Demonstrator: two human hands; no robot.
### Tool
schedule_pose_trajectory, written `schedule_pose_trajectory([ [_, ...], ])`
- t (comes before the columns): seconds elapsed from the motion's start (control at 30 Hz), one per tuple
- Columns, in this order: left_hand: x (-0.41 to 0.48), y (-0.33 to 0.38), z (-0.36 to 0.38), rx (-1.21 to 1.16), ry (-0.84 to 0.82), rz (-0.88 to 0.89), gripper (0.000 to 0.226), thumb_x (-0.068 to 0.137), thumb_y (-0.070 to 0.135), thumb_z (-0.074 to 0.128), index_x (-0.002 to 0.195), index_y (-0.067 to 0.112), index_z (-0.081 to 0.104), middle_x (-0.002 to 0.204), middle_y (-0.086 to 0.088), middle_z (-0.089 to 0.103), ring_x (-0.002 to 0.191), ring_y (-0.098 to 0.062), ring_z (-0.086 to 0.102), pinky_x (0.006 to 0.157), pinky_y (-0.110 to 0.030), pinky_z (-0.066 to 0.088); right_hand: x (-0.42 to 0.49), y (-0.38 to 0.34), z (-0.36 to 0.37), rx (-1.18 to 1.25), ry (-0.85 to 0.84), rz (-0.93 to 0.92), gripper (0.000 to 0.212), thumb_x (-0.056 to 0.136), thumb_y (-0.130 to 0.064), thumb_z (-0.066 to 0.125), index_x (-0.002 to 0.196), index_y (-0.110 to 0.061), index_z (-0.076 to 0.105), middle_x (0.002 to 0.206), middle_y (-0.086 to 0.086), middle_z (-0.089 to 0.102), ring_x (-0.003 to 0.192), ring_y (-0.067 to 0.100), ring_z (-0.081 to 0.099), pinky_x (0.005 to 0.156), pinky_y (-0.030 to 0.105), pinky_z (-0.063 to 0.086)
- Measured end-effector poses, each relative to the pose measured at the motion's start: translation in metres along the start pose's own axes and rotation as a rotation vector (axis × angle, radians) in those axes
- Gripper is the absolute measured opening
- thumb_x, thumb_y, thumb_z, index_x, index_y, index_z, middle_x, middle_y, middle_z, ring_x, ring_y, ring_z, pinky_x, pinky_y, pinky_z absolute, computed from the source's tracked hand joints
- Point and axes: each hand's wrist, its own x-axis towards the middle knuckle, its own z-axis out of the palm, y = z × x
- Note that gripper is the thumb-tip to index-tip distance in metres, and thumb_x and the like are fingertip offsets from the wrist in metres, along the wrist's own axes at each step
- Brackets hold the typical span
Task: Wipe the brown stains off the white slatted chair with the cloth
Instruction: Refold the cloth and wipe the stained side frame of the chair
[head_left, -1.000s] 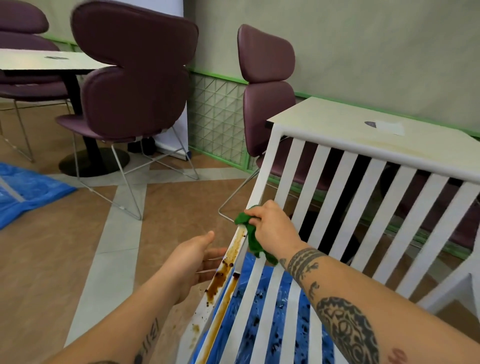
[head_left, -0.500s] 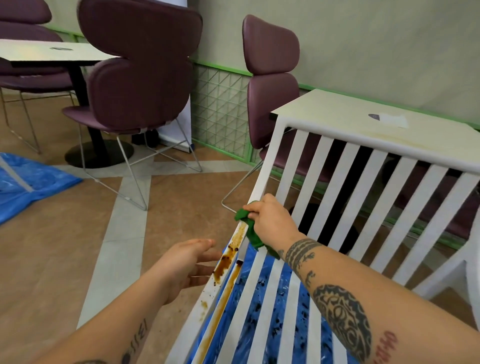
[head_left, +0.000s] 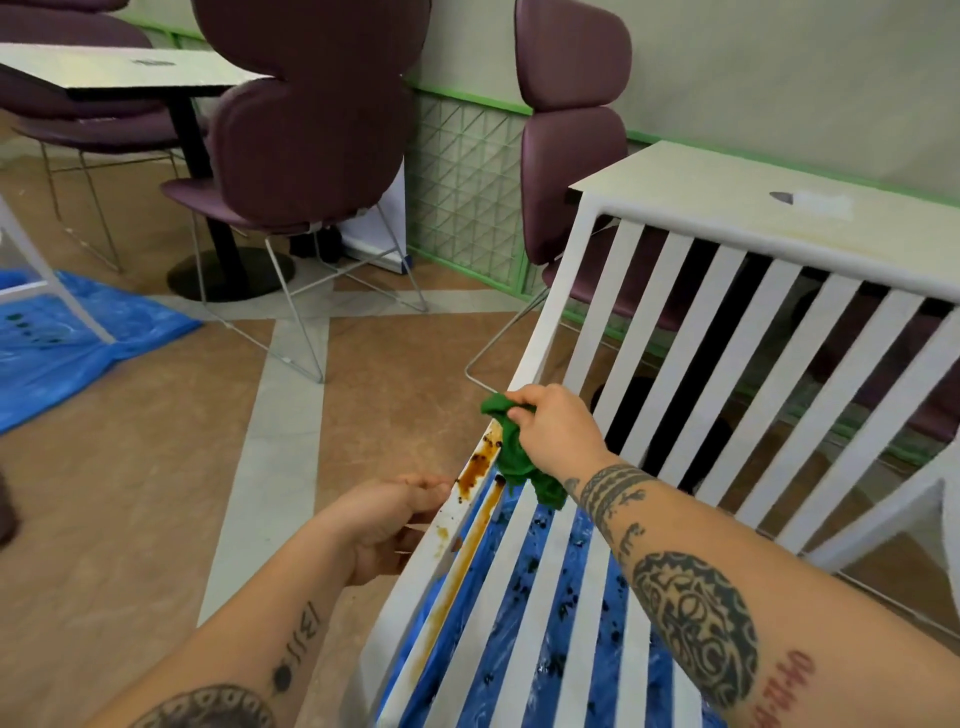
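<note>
Since a second earlier, our left hand (head_left: 384, 525) had closed in from open air to the outer edge of the stained side rail, while the right one had kept its place at the top of the mess. The left fingers (head_left: 415, 486) were curled against that edge and seemed to grip it, with the forearm reaching in from the lower left.

Just right of them, the brown stains (head_left: 475, 467) blotched the rail and ran as a long streak down the neighbouring slat, so little looked cleaned. The crumpled green cloth (head_left: 511, 452) lay touching the blotch's upper end, pinched in the clenched fingers of our right hand (head_left: 556, 431). The knuckles faced up and the tattooed forearm crossed the seat slats of the white slatted chair (head_left: 550, 306).

We judged it best to brace the rail, press the cloth flatter, draw it down along the blotch, then turn to a clean fold.
</note>
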Motion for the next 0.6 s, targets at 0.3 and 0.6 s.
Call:
schedule_pose_trajectory([
  [0.3,-0.010,0.004,0.004,0.118,0.110,0.028,0.015,0.096,0.026,0.068,0.109,0.027,0.075,0.103,-0.011,0.078,0.108,-0.031,0.071,0.097,-0.048,0.057,0.004,-0.024,-0.040,-0.183,-0.295,0.002,0.024,0.098,-0.031,0.061,0.113,-0.018,0.075,0.110,0.003,0.071,0.101,0.023,0.064,0.087,0.031,0.052],
  [0.6,-0.012,-0.003,-0.004,0.164,0.121,-0.014,0.016,0.095,0.025,0.070,0.106,0.016,0.076,0.101,-0.012,0.078,0.090,-0.026,0.073,0.064,-0.031,0.060,-0.015,-0.004,-0.007,-0.041,-0.112,-0.016,0.021,0.101,-0.023,0.055,0.117,-0.027,0.067,0.112,0.005,0.068,0.098,0.025,0.062,0.083,0.033,0.049],
])
